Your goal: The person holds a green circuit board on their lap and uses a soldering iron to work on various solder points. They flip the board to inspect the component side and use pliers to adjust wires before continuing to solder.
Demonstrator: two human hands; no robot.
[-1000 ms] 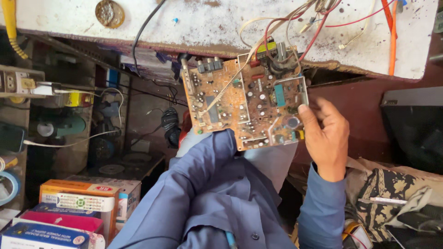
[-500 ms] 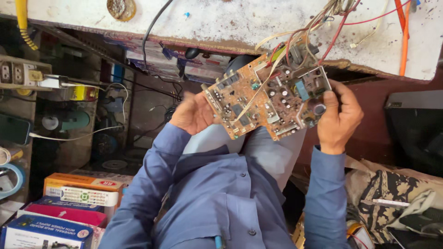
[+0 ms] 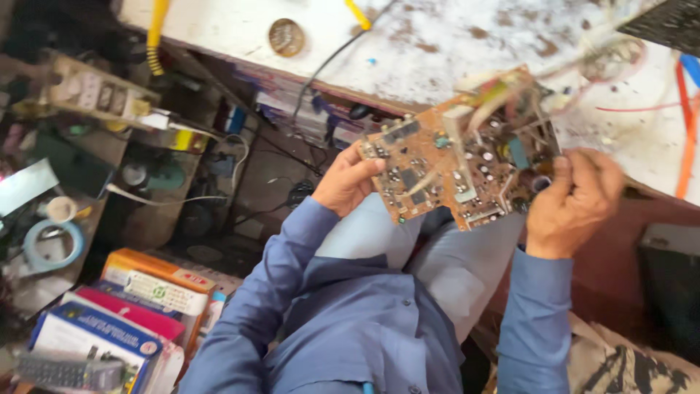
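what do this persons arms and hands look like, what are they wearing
Both arms are in long blue shirt sleeves with plain cuffs that end at the wrists. The left hand and right hand are bare: no gloves. No rings, watch or markings can be made out in the blurred picture.

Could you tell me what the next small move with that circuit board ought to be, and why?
Probably hold the circuit board still and level it. The left hand grips its left edge and the right hand its right edge, it sits tilted above the lap, and the wires running to the white workbench look blurred, so the parts are hard to read.
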